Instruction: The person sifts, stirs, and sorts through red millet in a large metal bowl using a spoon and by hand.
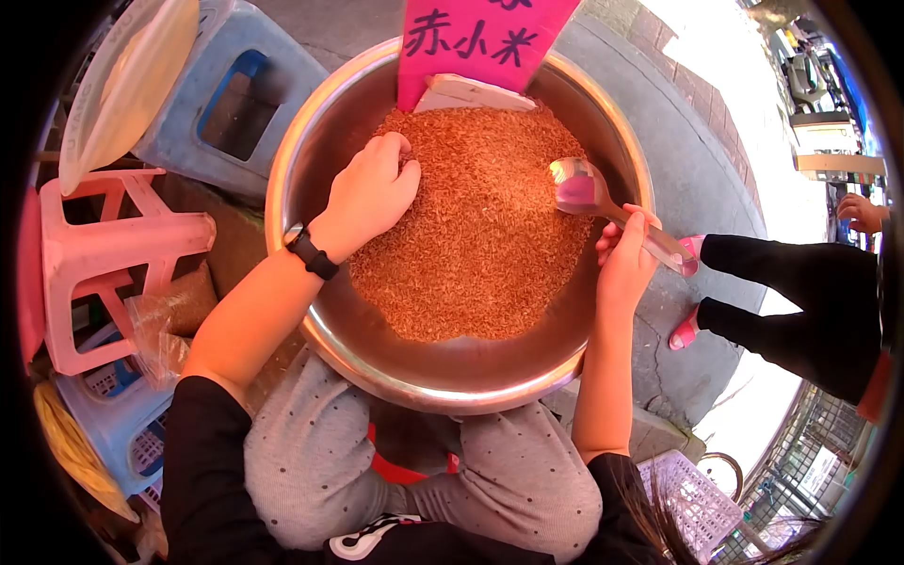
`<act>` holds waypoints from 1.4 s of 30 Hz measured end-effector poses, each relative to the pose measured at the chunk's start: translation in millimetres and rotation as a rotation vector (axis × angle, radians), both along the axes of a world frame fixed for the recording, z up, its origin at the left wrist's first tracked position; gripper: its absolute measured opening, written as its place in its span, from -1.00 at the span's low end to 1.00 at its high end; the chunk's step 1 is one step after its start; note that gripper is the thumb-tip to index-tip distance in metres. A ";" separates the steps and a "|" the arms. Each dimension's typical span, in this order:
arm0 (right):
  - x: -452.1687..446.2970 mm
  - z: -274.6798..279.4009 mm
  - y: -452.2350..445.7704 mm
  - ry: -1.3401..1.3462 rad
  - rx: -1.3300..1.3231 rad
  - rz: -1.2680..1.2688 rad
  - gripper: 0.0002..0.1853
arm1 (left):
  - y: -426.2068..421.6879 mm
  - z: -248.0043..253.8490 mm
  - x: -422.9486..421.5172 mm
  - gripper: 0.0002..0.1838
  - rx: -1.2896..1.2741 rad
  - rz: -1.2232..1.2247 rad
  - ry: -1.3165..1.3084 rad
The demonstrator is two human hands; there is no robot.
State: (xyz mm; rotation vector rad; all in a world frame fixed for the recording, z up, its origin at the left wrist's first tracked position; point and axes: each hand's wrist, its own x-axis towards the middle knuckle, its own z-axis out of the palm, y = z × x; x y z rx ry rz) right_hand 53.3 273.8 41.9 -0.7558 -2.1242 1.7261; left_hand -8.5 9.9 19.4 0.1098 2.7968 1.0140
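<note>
A wide metal basin (452, 381) stands in front of my knees, holding a heap of reddish-brown grain (471, 245). My right hand (629, 254), over the basin's right rim, is closed round the handle of a metal scoop (576, 188). The scoop's bowl lies at the right side of the heap. My left hand (375, 188), with a dark watch (311, 252) on its wrist, is over the left part of the grain. Its fingers are curled and closed, and what they hold, if anything, is hidden. A pink sign (480, 47) with handwritten characters stands at the basin's far side.
Blue (169, 113) and pink plastic stools (71, 240) stand on the left, near a clear bag of grain (169, 315). A person in black trousers (800, 282) stands to the right. A pale plastic basket (692, 504) sits at lower right.
</note>
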 end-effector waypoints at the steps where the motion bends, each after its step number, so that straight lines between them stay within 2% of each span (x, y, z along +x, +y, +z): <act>1: -0.2 0.7 -0.8 -0.009 0.016 -0.001 -0.76 | -1.6 -3.9 -0.7 -0.68 -0.001 -0.020 -0.022; 3: 0.2 2.4 -2.6 -0.028 0.040 0.003 -0.76 | -4.4 -11.5 -2.9 -0.67 -0.003 -0.063 -0.066; 6: 1.5 5.5 -5.1 -0.036 0.012 0.045 -0.73 | -2.6 -5.6 -2.2 -0.64 0.270 -0.057 -0.194; 9: 4.0 7.3 -8.3 -0.018 -0.108 0.135 -0.66 | 0.4 -5.0 -2.8 -0.64 0.572 -0.124 -0.154; 12: 7.2 11.4 -8.1 -0.040 -0.173 0.210 -0.63 | 0.3 18.1 -0.7 -0.67 0.803 -0.189 -0.487; 15: 10.8 13.0 -4.9 -0.032 -0.141 0.203 -0.60 | -1.3 18.2 1.8 -0.70 0.765 -0.370 -0.524; 16: 11.7 13.7 -5.5 0.003 -0.082 0.161 -0.59 | -0.9 14.0 3.8 -0.74 0.815 -0.308 -0.559; 19: 10.6 5.3 -5.1 0.175 0.200 0.053 -0.60 | -0.7 9.3 5.0 -0.79 0.351 -0.117 -0.083; 21: 4.0 -3.1 -6.5 0.358 0.411 -0.005 -0.59 | -3.6 -1.4 6.1 -0.78 -0.037 -0.154 0.257; 23: 4.3 -7.3 -6.5 0.387 0.551 0.012 -0.60 | -10.9 -18.6 8.5 -0.75 -0.431 -0.182 0.591; 27: 6.2 -1.4 -7.9 0.229 0.909 0.077 -0.70 | -8.8 -9.3 14.4 -0.65 -0.492 -0.184 0.056; 30: 10.6 6.7 -15.0 -0.035 0.995 0.175 -0.74 | -8.7 5.6 9.4 -0.57 -0.529 -0.244 -0.242; 33: 9.8 16.7 -24.1 -0.226 0.999 0.293 -0.72 | -8.5 18.2 6.4 -0.55 -0.564 -0.421 -0.428; 34: 10.2 8.2 -21.8 -0.145 0.991 0.324 -0.70 | -9.2 17.2 6.4 -0.55 -0.559 -0.472 -0.444; 38: 10.9 5.2 -22.7 -0.243 0.829 0.471 -0.65 | -15.2 -2.6 8.5 -0.53 -0.488 -0.662 -0.559; 42: 13.5 1.3 -23.7 -0.376 0.552 0.682 -0.62 | -1.9 17.9 12.1 -0.50 -0.428 -0.738 -0.755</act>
